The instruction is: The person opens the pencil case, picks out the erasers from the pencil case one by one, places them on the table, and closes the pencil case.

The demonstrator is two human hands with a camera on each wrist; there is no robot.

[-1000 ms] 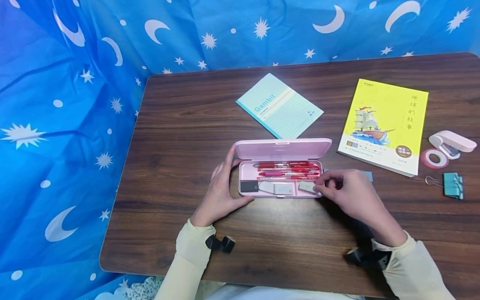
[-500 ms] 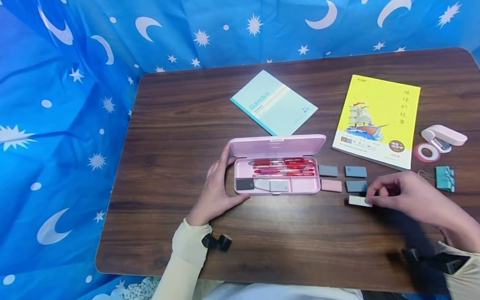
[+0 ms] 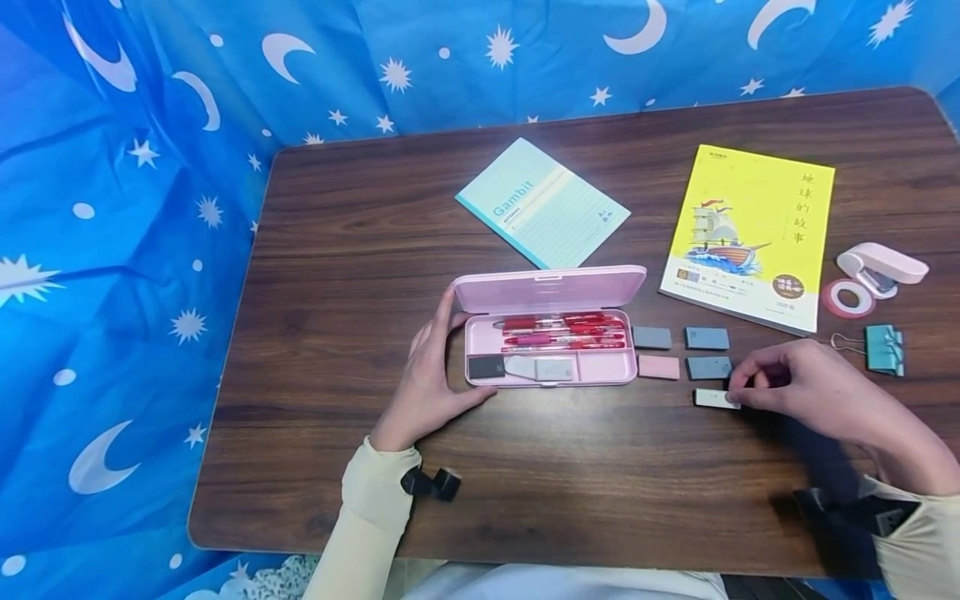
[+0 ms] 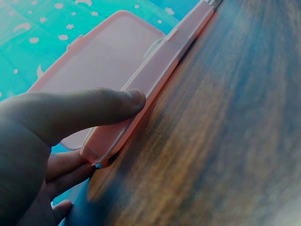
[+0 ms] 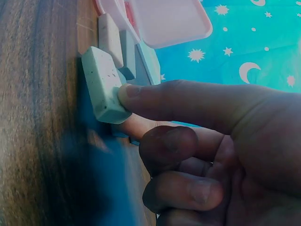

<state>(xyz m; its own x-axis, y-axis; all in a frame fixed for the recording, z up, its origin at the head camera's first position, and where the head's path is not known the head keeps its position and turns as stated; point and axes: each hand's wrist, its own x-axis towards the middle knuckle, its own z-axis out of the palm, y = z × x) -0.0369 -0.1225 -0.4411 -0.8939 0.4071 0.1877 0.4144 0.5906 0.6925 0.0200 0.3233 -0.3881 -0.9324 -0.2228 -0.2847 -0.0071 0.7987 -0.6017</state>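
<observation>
With thumb and fingers, my right hand (image 3: 817,387) pinches a white eraser (image 3: 712,398) by its right end, low over the table. The right wrist view shows this eraser (image 5: 101,82) speckled, with the thumb on its face. Around the left end of an open pink pencil case (image 3: 606,367), my left hand (image 3: 431,379) keeps its thumb along the front wall and its fingers behind. Red pens (image 3: 566,332) lie in the case's back compartment. A black eraser (image 3: 486,367) and a white-grey piece (image 3: 553,369) lie in front; the front right compartment is bare.
Beside the case lie a grey eraser (image 3: 651,337), a pink eraser (image 3: 658,367) and two blue erasers (image 3: 707,337). Behind are a light-blue notebook (image 3: 543,204) and a yellow book (image 3: 750,233). A pink stapler (image 3: 885,265), tape roll (image 3: 832,298) and teal binder clip (image 3: 885,350) sit right.
My right hand has carried the white eraser out of the case's front right compartment, rightward to below the blue erasers. The left hand has stayed at the case.
</observation>
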